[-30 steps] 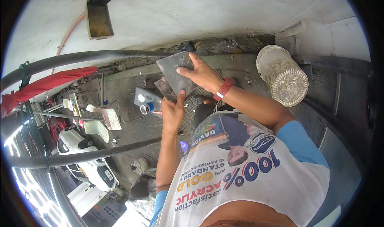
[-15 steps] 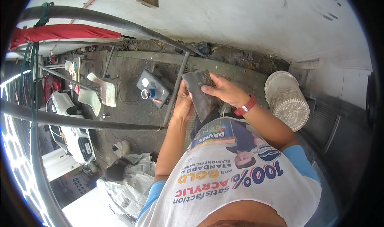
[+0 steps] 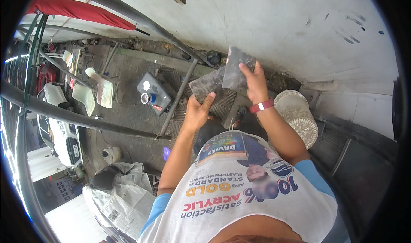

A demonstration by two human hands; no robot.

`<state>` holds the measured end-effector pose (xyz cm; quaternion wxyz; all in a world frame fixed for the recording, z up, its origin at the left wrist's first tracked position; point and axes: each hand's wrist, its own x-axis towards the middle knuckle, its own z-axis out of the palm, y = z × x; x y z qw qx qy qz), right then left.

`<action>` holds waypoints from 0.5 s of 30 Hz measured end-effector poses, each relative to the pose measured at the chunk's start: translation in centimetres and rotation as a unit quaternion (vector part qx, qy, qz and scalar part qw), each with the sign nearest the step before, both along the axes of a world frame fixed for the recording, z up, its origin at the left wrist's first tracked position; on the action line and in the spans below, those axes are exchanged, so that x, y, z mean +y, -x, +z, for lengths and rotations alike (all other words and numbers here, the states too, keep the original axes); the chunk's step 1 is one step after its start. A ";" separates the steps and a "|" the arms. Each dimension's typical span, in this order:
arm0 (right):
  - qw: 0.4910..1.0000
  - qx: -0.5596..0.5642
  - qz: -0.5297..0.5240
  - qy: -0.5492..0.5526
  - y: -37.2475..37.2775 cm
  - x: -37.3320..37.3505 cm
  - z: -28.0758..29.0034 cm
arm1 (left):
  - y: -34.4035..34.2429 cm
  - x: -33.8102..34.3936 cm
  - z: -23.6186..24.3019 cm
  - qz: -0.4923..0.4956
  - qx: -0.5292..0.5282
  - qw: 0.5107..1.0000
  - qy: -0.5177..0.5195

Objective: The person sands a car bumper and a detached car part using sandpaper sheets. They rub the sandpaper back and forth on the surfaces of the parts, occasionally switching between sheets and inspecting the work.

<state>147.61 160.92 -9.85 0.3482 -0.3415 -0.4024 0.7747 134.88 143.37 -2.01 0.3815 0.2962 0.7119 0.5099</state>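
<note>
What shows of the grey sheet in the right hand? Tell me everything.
The grey sheet looks thin, flat and four-cornered, its dull face smudged with paler and darker patches; its material is unclear. The right hand holds it up in the air, tilted, thumb on the face that shows. At its left it appears to overlap the second sheet, held in the left hand; whether they touch cannot be told.
</note>
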 end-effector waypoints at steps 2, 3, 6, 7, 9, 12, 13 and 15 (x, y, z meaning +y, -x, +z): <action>0.980 -0.106 0.041 -0.162 0.8 -2.0 -1.0 | 0.0 0.5 0.2 -0.014 0.055 0.998 0.031; 0.958 -0.181 0.058 -0.216 1.0 -3.3 -0.9 | 0.2 0.6 0.9 -0.031 0.060 0.995 0.069; 0.995 -0.084 0.030 -0.032 0.5 -0.6 0.7 | 0.2 -0.5 0.0 -0.019 0.091 0.995 -0.024; 0.997 -0.004 -0.026 0.068 0.6 -0.1 0.1 | -0.3 -0.2 0.2 0.006 0.069 0.998 -0.012; 0.999 -0.004 0.033 0.004 0.9 -1.3 0.0 | -1.1 0.8 0.6 0.029 0.045 0.999 0.004; 0.985 -0.048 0.095 -0.137 1.2 -3.1 1.6 | -0.2 0.7 1.1 -0.036 0.048 0.990 0.131; 0.971 -0.082 0.129 -0.184 0.7 -2.9 2.6 | 0.3 0.3 0.8 -0.064 0.026 0.987 0.145; 0.935 -0.129 0.182 -0.275 0.1 -3.0 6.0 | 1.1 -1.3 0.1 -0.126 -0.050 0.989 0.065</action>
